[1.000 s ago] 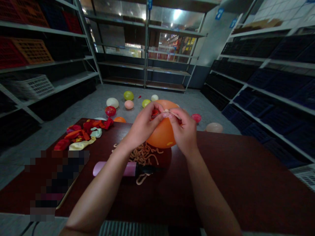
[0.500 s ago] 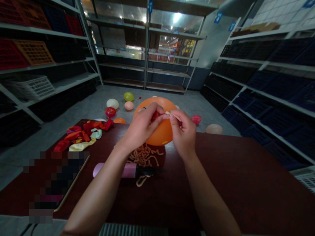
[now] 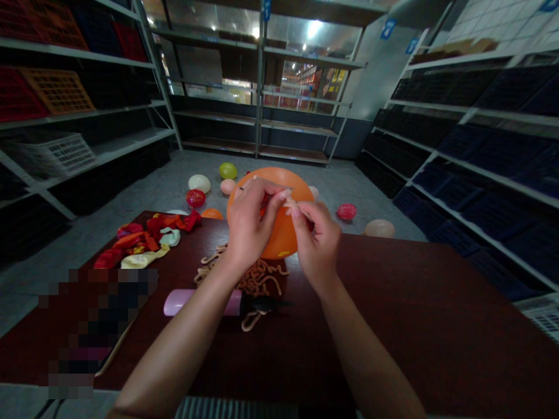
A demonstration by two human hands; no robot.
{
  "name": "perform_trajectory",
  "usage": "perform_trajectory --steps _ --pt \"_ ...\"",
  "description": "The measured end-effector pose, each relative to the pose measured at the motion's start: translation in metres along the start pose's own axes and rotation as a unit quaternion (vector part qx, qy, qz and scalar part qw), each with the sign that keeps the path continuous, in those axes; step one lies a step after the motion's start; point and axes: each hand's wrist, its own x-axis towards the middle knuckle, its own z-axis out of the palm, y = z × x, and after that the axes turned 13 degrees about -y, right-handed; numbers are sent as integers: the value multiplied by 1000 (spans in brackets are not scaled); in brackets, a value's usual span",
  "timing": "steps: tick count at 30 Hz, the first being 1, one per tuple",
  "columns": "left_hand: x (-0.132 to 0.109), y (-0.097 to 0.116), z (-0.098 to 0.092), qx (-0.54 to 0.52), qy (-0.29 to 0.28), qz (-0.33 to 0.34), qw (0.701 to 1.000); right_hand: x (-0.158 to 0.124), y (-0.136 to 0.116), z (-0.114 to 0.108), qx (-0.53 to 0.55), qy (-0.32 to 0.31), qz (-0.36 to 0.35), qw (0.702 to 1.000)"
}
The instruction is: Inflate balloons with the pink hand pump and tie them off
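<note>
An inflated orange balloon [image 3: 283,235] is behind my two hands, above the far edge of the table. My left hand [image 3: 251,218] is closed in a pinch at the balloon's near side, where its neck seems to be; the fingers hide most of it. Thumb and fingers of my right hand [image 3: 318,241] pinch a thin beige cord [image 3: 290,201], which runs up to the left fingertips. Below the balloon lies a pile of similar curly cords [image 3: 257,276]. A lilac balloon pump [image 3: 177,302] with a black nozzle lies under my left forearm, partly covered by it.
Limp balloons [image 3: 144,235] in red, orange and pale colours lie on the table's [image 3: 393,326] far left. In front of them is a blurred-out flat object [image 3: 105,326]. Inflated balloons, among them a green one [image 3: 227,171], rest on the floor beyond. Shelves with crates [image 3: 56,90] stand around.
Both hands have shifted slightly left, and the orange balloon has moved left with them. The right fingertips now sit a little lower than the left ones, still pinching the cord.
</note>
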Motion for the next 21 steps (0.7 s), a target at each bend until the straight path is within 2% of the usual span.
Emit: perform_trajectory --steps 4,7,16,18,21 --pt "1 0 2 -119 40 -80 989 0 -6 -2 -124 -30 -31 991" --pt "5 -3 -3 -184 54 -117 974 0 -8 -2 -184 -54 -48 980" --pt "10 -27 -23 -319 73 -193 925 0 -14 0 -189 -113 -67 973" --pt "10 -28 -21 -313 79 -195 926 -1 -13 1 -184 -115 -65 974" --pt "10 -25 -11 -269 82 -159 946 -1 -12 0 -159 -110 -48 980"
